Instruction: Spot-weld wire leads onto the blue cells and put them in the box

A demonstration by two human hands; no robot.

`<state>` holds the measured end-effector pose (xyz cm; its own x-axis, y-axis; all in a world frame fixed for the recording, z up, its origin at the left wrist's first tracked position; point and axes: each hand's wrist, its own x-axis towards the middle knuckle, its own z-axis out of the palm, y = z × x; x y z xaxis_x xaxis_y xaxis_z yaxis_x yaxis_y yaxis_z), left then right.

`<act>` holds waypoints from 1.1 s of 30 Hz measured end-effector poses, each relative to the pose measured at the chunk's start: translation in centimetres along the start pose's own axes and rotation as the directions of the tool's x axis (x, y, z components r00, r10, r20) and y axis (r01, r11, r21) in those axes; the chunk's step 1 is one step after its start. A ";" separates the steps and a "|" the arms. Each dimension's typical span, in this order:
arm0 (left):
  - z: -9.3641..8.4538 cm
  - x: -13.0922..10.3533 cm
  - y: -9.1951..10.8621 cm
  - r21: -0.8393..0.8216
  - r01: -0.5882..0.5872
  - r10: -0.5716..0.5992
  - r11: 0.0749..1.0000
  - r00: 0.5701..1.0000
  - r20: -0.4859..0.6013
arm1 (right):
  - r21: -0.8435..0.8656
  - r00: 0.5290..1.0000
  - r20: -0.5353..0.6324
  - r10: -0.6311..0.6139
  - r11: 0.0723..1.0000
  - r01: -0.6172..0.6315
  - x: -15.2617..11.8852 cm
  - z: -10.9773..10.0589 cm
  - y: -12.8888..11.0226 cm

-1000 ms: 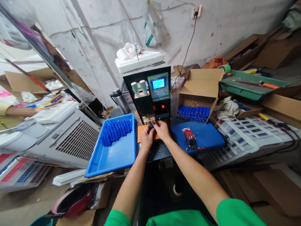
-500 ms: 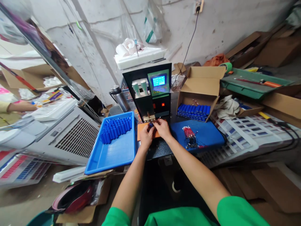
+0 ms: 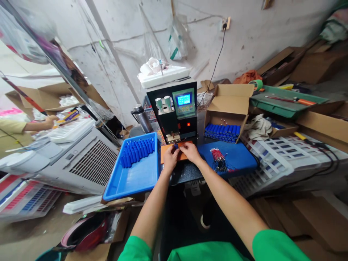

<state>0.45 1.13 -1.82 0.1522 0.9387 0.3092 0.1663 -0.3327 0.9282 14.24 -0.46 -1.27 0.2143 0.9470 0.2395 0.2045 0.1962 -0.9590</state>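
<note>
My left hand (image 3: pixel 170 158) is closed around a small blue battery cell (image 3: pixel 176 146), mostly covered by my fingers. My right hand (image 3: pixel 191 152) meets it from the right, thumb and fingers pinched together at the cell; whatever thin part they hold is too small to make out. Both hands rest over an orange block (image 3: pixel 166 149), just below the electrodes of a black spot welder (image 3: pixel 169 125) with a lit blue screen. On a blue pad (image 3: pixel 240 156) to the right lies a bundle of red and black wires (image 3: pixel 218 158) with white ends.
On the left, a blue tray (image 3: pixel 130 185) holds rows of upright blue cells. Behind the pad stands an open cardboard box (image 3: pixel 231 98) of more cells. A steel flask (image 3: pixel 143 119) is beside the welder. At far left a co-worker's hand (image 3: pixel 50 122) reaches over white trays.
The view has tilted up slightly, showing more wall. My hands stay together below the electrodes, with little visible shift. The co-worker's hand appears farther right.
</note>
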 end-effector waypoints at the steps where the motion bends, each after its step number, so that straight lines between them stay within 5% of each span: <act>1: 0.0 0.0 0.1 -0.012 0.000 0.000 1.000 1.000 0.006 | 0.014 1.000 0.011 0.010 1.000 -0.011 0.0 -0.1 0.0; 10: 0.0 0.0 1.1 -0.032 0.003 -0.002 0.999 0.999 0.036 | 0.214 0.986 0.117 0.117 0.967 -0.140 -0.1 -0.9 -0.2; 18: -2.1 -2.2 1.7 0.093 0.037 -0.023 0.995 0.990 -0.142 | 0.205 0.994 0.068 0.085 0.974 -0.098 -0.1 -0.9 0.1; 27: -1.9 -4.3 3.3 0.351 0.032 -0.026 0.936 0.999 -0.022 | 0.252 0.990 0.068 0.120 0.959 -0.134 -0.2 -1.0 -0.1; 33: -1.6 -3.6 2.6 0.260 0.035 -0.035 0.965 0.999 -0.005 | 0.378 0.967 0.187 0.173 0.896 -0.233 -0.1 -1.9 -0.3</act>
<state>-1.23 -2.95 -0.22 0.1410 0.9502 0.2778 0.4195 -0.3116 0.8526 15.94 -1.06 -0.75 0.0641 0.9973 0.0372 -0.2279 0.0509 -0.9724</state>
